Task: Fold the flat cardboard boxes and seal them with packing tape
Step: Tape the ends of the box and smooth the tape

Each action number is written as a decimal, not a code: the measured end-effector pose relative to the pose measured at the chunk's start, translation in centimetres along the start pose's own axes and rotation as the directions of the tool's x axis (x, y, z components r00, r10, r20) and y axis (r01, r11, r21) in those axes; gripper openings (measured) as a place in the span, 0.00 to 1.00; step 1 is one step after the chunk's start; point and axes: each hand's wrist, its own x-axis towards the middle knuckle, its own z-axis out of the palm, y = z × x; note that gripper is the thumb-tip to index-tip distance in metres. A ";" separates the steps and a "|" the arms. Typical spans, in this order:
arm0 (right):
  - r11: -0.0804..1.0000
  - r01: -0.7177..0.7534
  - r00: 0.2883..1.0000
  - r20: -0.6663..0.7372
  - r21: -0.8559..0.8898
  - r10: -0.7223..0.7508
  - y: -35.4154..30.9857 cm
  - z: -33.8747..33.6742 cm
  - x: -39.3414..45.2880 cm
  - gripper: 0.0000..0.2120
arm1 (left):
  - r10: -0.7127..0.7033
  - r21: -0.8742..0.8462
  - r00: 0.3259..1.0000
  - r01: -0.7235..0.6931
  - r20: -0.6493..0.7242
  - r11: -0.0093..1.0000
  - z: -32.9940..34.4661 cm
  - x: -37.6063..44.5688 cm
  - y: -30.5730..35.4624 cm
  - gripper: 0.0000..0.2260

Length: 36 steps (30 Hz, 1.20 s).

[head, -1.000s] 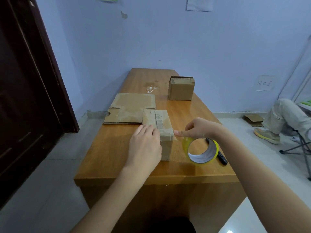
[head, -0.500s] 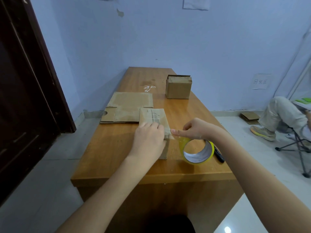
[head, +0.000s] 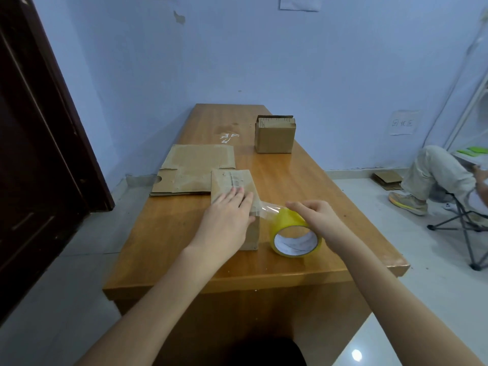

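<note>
single head-worn view, facing forward and down, close over table [head: 330, 196]

A long wooden counter [head: 303, 180] stands against pale blue walls [head: 264, 62], a dark brown door [head: 34, 154] at left, glossy grey floor [head: 435, 286] and a folding chair [head: 464, 223] at right.

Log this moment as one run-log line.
step: taping box | left hand: presses box top | right hand: holds tape roll | tape: strip stretched to box

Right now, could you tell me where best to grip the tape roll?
Grip the tape roll across its yellow outer band from above, as the right hand does; it stands on edge with its hollow core facing you.
</note>
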 end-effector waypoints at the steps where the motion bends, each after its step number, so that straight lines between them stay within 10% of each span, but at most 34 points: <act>1: 0.997 -0.014 0.999 -0.036 0.078 0.017 0.6 0.2 -0.2 0.26 | 0.003 0.004 1.000 -0.003 -0.006 1.000 0.1 0.0 -0.1 0.24; 19: 0.965 -0.006 1.000 0.010 -0.263 0.009 -1.4 -2.2 1.5 0.25 | 0.076 0.084 0.997 -0.074 -0.021 0.994 0.0 -0.8 -0.4 0.23; 36: 0.458 0.127 0.992 0.118 -0.880 -0.048 -1.4 -1.6 1.9 0.26 | 0.060 0.106 0.997 -0.064 0.038 0.992 -0.7 -0.3 -0.2 0.28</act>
